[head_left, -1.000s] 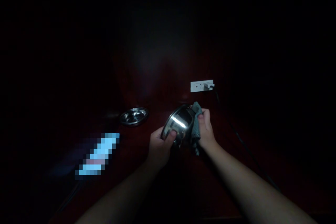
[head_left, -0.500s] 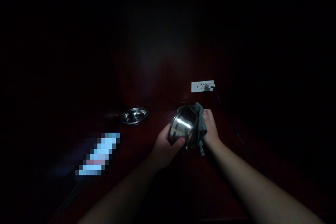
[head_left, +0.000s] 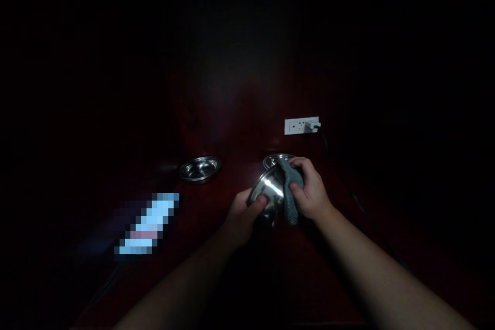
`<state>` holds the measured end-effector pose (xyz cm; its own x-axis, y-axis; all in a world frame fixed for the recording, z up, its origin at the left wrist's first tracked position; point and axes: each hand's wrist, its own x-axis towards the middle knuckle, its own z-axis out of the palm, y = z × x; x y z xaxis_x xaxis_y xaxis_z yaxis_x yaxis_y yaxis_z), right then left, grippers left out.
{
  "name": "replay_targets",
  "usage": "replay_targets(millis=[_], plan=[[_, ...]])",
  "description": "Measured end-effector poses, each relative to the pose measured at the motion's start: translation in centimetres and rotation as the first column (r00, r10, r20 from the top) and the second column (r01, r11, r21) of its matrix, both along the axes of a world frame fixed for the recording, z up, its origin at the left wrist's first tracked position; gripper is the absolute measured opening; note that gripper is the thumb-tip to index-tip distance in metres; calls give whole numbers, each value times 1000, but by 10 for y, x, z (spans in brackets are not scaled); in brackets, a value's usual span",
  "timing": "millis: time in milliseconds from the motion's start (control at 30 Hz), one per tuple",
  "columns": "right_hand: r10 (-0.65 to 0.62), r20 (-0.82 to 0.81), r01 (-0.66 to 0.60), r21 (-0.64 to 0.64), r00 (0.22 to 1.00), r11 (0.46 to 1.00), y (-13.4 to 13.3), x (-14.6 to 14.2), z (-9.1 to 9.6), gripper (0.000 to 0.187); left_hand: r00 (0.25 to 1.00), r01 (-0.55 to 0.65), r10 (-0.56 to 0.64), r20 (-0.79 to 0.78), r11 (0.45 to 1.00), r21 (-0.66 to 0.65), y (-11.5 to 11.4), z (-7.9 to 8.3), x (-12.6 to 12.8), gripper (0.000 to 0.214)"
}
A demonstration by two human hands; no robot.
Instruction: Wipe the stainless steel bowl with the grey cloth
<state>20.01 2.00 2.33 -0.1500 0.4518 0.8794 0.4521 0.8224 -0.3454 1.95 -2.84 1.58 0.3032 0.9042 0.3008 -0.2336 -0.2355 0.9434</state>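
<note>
A shiny steel bowl [head_left: 269,188] is tilted on its side above the dark red table. My left hand [head_left: 244,215] grips its left side, the thumb lying across the outer wall. Against the bowl's right side my right hand [head_left: 311,188] pinches a grey-green cloth [head_left: 291,201], fingers over its top and thumb in front. The cloth hangs down along the bowl's edge. Just behind the bowl, a second steel dish [head_left: 275,160] is partly hidden by it and by the right hand.
A shallow steel dish [head_left: 200,169] sits to the left. Nearer, a lit, pixelated screen [head_left: 149,224] lies on the table with a cable below it. On the back wall is a white socket [head_left: 296,126] with a plugged-in charger [head_left: 312,125]; its dark cable [head_left: 358,203] runs down the right.
My right hand has turned so its thumb and fingers show around the cloth. The bowl has tilted and shifted slightly down and left, uncovering more of the dish behind.
</note>
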Motion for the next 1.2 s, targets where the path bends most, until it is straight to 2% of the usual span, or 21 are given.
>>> replay_targets(millis=[200,367,533,700,833,967,1100,1200], plan=[[26,-56,-27,-23,998,999,1,-4,-2,37,958,-269,276,-82,960,82,-5,2,5,31],[77,-203,-96,-83,976,992,0,-10,-6,35,926,-354,363,-101,930,95,-7,5,6,38],[16,-352,-109,-246,936,963,5,-14,-16,31,929,-366,368,-49,930,37,-9,7,8,40],[-13,-434,-146,-330,901,933,14,-16,-26,31,921,-388,389,-37,921,30,-11,10,8,40],[-16,-474,-170,-345,880,923,22,-17,-33,33,892,-452,452,-21,892,29,-11,11,9,39],[-17,-515,-193,-352,857,916,25,-19,-37,33,885,-465,465,-20,885,13,-8,11,8,39],[-74,-496,-121,-350,865,929,22,-18,-35,31,895,-445,446,-27,895,26,-1,8,4,38],[-109,-427,-38,-322,897,946,19,-12,-29,28,923,-381,383,-19,922,70,3,7,1,33]])
